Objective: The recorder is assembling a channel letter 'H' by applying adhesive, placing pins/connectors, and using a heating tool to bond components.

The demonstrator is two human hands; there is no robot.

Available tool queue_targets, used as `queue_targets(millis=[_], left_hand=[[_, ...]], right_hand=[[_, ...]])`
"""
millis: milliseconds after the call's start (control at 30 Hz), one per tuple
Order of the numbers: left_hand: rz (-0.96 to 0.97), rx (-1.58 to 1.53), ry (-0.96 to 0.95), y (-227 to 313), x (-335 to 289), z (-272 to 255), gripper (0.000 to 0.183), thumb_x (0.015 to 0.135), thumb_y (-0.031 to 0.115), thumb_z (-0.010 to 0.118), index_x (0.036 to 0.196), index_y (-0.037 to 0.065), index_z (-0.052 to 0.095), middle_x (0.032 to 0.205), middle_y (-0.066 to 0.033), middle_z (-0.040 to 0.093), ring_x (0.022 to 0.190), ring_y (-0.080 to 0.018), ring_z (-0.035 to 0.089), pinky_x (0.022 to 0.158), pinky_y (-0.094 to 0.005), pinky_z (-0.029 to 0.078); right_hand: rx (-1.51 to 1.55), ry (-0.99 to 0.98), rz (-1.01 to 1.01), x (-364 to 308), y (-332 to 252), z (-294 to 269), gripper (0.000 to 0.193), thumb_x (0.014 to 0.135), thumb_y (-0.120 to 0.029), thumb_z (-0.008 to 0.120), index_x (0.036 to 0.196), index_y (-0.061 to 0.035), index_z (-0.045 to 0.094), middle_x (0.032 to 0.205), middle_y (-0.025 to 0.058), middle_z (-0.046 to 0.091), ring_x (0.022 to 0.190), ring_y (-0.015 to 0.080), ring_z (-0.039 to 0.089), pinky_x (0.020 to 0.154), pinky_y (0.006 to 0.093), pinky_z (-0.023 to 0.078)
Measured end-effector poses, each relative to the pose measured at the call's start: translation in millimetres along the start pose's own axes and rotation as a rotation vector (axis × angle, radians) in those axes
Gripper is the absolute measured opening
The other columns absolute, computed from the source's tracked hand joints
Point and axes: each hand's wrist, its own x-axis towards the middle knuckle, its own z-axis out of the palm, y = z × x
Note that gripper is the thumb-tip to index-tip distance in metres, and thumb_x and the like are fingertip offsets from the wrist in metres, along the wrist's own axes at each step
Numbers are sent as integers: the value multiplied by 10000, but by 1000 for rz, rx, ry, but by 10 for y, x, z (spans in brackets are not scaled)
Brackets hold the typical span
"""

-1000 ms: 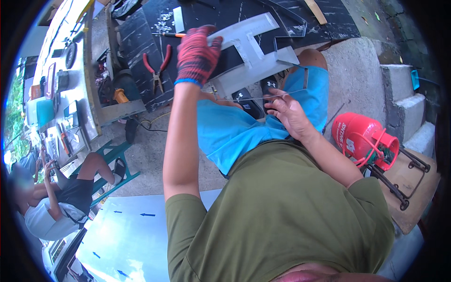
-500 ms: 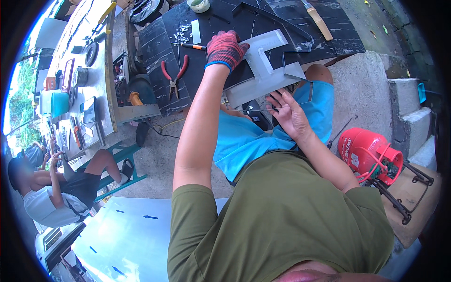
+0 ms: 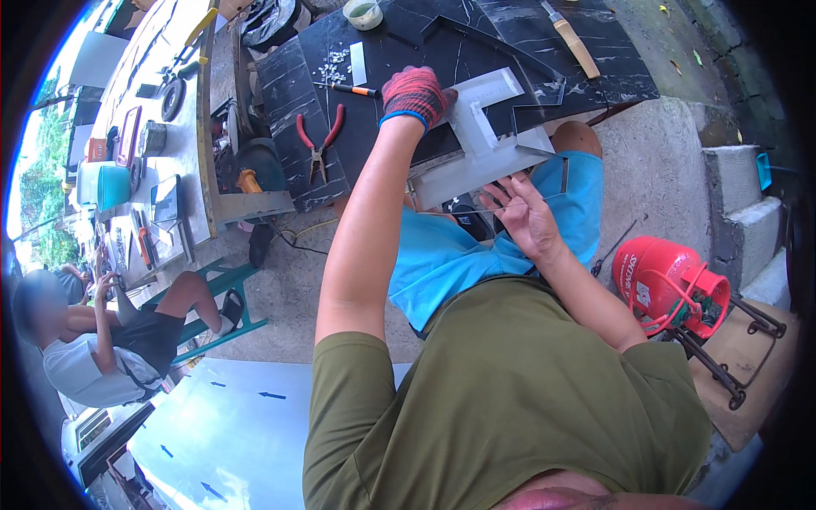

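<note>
A flat, translucent grey-white panel shaped like a block letter [image 3: 480, 119] lies at the near edge of the black table, overhanging toward my lap. My left hand [image 3: 414, 93], in a red-and-black glove, rests beside its left edge. Those fingers are curled and their tips hidden; the thumb points at the panel. A thin bent metal strip [image 3: 567, 177] runs along the panel's near right part and across in front of my right hand. Bare and palm up, my right hand [image 3: 529, 223] has its bent fingers around this strip below the panel's near edge.
On the table are red-handled pliers [image 3: 317, 143], an orange-and-black pen-like tool [image 3: 353, 90], small white bits [image 3: 333, 66], a white strip [image 3: 357, 60], a pot [image 3: 363, 14] and a wooden-handled knife [image 3: 578, 47]. A red gas cylinder [image 3: 663, 276] stands right. Another person [image 3: 93, 353] sits left.
My left hand has shifted slightly right and nearer to me beside the panel. The right hand's fingers have drawn closer together at the strip. The whole view has shifted a little.
</note>
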Motion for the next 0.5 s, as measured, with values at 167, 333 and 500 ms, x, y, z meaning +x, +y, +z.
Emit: queue_targets(millis=[167, 333, 500], left_hand=[[0, -36, -175, -6, 15, -12, 545, 937, 562, 748, 1194, 85, 803, 1259, -208, 749, 1188, -371, 722, 1009, -469, 575], [82, -202, 154, -20, -53, 56, 480, 911, 445, 817, 1264, 127, 749, 1280, -186, 717, 1200, -370, 697, 1030, -485, 547], [132, -186, 520, 47, 79, 39, 587, 899, 364, 844, 1421, 172, 657, 1412, -185, 628, 1320, -399, 602, 1110, -501, 486]], right_hand=[[-38, -30, 23, -74, -57, -2, 472, 1064, -212, 655, 1509, -97, 548, 1461, 127, 632, 1389, 323, 580, 1211, 531, 436], [-68, -20, 62, -107, -76, -87, 579, 1051, -261, 654, 1593, -145, 485, 1532, 89, 591, 1381, 283, 566, 1196, 515, 428], [-61, 37, 94, -258, -123, -119, 603, 1034, -297, 668, 1589, -140, 490, 1498, 94, 612, 1376, 298, 568, 1220, 540, 390]])
